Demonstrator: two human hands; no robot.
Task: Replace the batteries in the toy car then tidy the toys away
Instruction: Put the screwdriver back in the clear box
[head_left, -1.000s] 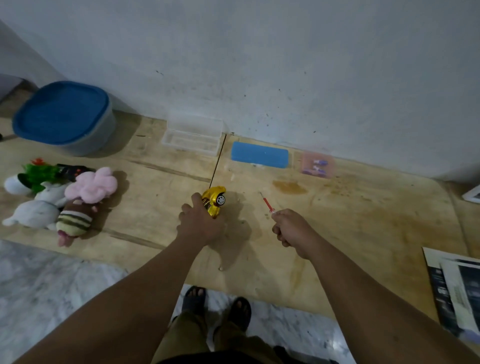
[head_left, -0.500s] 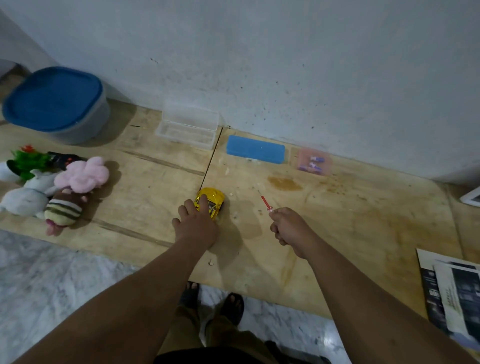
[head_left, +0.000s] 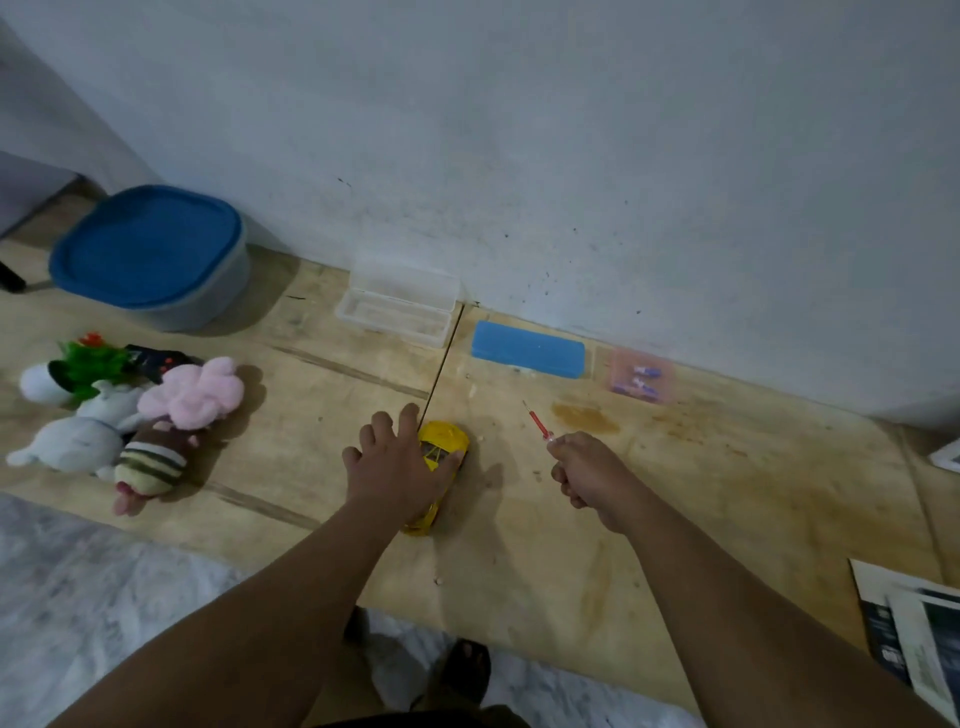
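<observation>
Small yellow hard-plastic toy car (head_left: 440, 453) on wooden board: likely light, rigid, rolls; grip body sides. Left hand (head_left: 396, 463) rests spread on it. Right hand (head_left: 589, 473) clenched round red-handled screwdriver (head_left: 537, 425).

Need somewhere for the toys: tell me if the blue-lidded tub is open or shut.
Shut. The blue lid sits flat over the whole top of the grey tub, with no gap showing at its rim.

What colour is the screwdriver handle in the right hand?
Red, on the screwdriver pinched by the right hand; head view.

Pale wall (head_left: 571, 130) above plywood boards (head_left: 727, 493), marble floor (head_left: 104, 597).
</observation>
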